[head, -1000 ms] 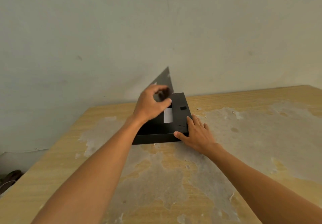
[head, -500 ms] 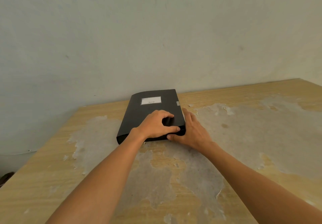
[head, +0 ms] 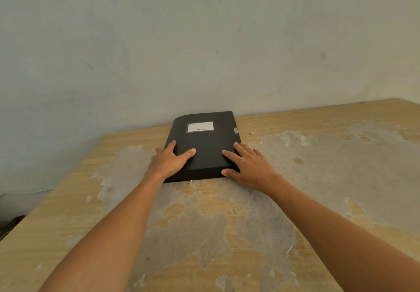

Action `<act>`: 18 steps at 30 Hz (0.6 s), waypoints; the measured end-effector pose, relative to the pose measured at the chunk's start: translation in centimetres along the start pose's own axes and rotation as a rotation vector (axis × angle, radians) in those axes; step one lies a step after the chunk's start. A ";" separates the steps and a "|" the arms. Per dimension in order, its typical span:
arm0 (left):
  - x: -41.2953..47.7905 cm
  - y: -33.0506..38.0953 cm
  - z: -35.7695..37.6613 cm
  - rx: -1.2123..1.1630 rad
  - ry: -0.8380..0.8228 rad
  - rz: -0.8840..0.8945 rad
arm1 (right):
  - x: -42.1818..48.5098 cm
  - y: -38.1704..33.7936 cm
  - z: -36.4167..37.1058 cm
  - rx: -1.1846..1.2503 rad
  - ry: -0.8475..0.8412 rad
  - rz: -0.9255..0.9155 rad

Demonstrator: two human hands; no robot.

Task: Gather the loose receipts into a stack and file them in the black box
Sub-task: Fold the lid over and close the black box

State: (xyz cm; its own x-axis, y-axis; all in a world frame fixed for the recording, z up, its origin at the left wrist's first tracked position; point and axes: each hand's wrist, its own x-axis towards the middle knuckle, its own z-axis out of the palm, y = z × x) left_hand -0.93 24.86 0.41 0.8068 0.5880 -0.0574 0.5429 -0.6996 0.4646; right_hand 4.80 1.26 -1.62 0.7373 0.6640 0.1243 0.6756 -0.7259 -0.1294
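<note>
The black box [head: 204,143] lies flat and closed on the wooden table [head: 318,178], close to the wall, with a white label near its far end. My left hand [head: 169,161] rests spread on the box's near left corner, thumb on the lid. My right hand [head: 247,165] lies spread on the near right corner, fingers on the lid and thumb against the front edge. No receipts are visible; the closed lid hides the inside.
The table top is worn, with large grey patches where the veneer has peeled. A pale wall [head: 204,53] stands right behind the box. The table's left edge drops off to a dark floor area [head: 11,223].
The lid, held up by my left hand a second ago, has come down and the box is closed. My left hand moved from the front edge to the near left corner.
</note>
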 end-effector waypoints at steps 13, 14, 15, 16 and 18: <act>0.7 1.9 1.5 -0.025 0.030 0.071 | 0.2 1.7 -1.4 -0.076 -0.012 0.019; 0.8 2.3 1.7 -0.022 0.027 0.072 | 0.2 2.0 -1.5 -0.066 -0.019 0.026; 0.9 2.7 1.9 -0.011 0.025 0.069 | 0.2 2.4 -1.6 -0.051 -0.026 0.034; 1.0 3.1 2.1 0.006 0.024 0.065 | 0.3 2.7 -1.7 -0.032 -0.033 0.041; 1.1 3.6 2.3 0.045 0.022 0.065 | 0.7 3.2 -1.8 -0.008 -0.040 0.047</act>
State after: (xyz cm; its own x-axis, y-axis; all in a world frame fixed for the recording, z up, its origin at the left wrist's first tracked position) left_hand 2.47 22.02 -0.01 0.8358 0.5489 -0.0090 0.4998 -0.7541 0.4261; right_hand 7.45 -0.97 -0.16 0.7680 0.6356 0.0788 0.6401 -0.7578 -0.1263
